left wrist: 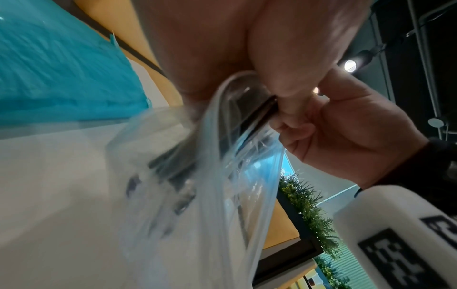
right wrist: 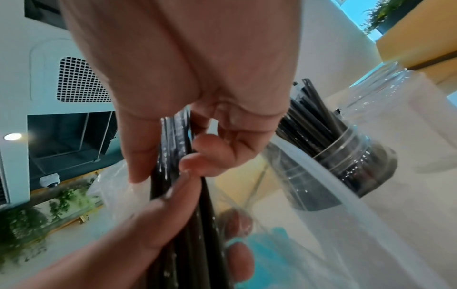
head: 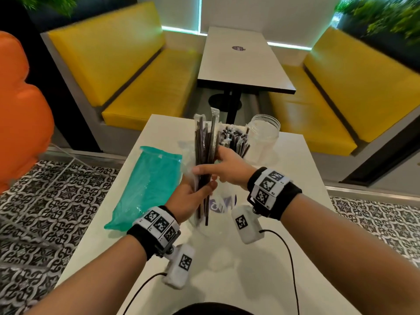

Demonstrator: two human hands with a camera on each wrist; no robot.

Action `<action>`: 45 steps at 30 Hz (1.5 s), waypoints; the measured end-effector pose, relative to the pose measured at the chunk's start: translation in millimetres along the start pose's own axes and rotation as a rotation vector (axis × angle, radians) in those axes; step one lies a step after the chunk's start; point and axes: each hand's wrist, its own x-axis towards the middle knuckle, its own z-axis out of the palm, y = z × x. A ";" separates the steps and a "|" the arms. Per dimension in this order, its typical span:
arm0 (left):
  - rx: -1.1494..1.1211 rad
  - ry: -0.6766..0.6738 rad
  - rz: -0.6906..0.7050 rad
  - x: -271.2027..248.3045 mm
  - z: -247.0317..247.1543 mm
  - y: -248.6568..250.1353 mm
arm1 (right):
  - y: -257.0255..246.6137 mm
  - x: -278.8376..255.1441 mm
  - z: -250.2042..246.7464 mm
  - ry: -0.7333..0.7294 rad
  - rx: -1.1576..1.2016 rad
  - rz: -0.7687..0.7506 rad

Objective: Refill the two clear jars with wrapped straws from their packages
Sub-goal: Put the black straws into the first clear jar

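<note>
My two hands hold one bundle of black wrapped straws (head: 204, 142) upright over the white table (head: 295, 178). My left hand (head: 193, 196) grips its lower part, thumb in front. My right hand (head: 219, 165) grips it just above. A clear plastic package (head: 223, 206) hangs loosely around the bundle's lower end. Behind my right hand stands a clear jar (head: 234, 142) holding black straws, and an empty clear jar (head: 264, 135) stands to its right. In the right wrist view my fingers (right wrist: 197, 154) curl round the straws (right wrist: 173, 172), with the filled jar (right wrist: 346, 156) beyond.
A teal package of straws (head: 147, 185) lies flat on the table's left side. Yellow booth seats (head: 147, 98) and another table (head: 241, 64) stand beyond the far edge. An orange seat (head: 18, 110) is at the left. Sensor cables trail from both wrists.
</note>
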 end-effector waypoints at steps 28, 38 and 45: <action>0.104 -0.071 -0.036 3.5 0.2 1.8 | -11.5 -2.1 -11.6 0.094 -0.019 0.012; 0.293 -0.156 -0.012 3.0 0.9 7.2 | -16.5 3.9 -5.1 0.070 -0.297 0.011; 0.048 0.035 0.000 0.1 -12.3 6.4 | -13.4 9.1 -17.0 0.143 -0.037 0.024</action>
